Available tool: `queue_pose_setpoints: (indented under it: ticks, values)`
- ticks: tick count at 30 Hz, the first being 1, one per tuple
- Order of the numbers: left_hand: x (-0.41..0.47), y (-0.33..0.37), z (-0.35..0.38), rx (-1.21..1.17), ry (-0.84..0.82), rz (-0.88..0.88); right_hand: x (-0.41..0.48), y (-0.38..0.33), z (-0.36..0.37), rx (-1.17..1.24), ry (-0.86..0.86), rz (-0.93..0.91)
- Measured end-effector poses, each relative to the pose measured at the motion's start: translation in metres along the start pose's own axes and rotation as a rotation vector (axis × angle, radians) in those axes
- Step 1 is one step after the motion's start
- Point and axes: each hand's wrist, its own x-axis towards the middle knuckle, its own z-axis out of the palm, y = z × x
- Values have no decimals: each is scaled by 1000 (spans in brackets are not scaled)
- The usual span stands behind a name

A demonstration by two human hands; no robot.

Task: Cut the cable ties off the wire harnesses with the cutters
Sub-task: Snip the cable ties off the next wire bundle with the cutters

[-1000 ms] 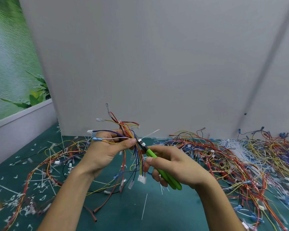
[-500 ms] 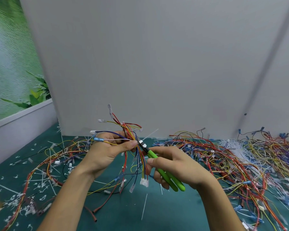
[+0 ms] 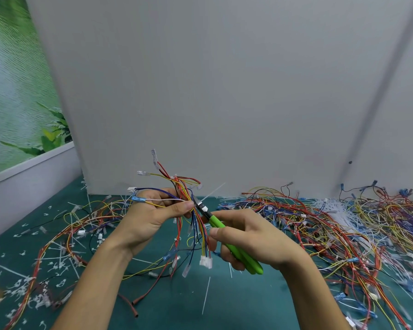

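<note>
Left hand [image 3: 150, 221] around harness [image 3: 181, 185], beside tie [image 3: 202, 206]

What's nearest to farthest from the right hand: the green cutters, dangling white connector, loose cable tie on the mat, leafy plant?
1. green cutters, gripped in the right hand.
2. white connector, hanging just left of it.
3. loose cable tie, on the mat below.
4. leafy plant, far left.

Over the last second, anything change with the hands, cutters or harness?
Nothing clearly changed. The left hand still pinches the wire harness between thumb and fingers. The right hand still grips the green-handled cutters, whose nose is at the white cable tie.
</note>
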Motion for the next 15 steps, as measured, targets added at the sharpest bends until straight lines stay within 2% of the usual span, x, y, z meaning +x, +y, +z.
queue_pose_setpoints:
  ticks: [6,15]
  values:
    - [1,-2,0,-7,-22,-3,-1,-4,1,58,-18,11]
    - [1,-2,-1,-23,-26,-2,0,0,0,20,-6,2]
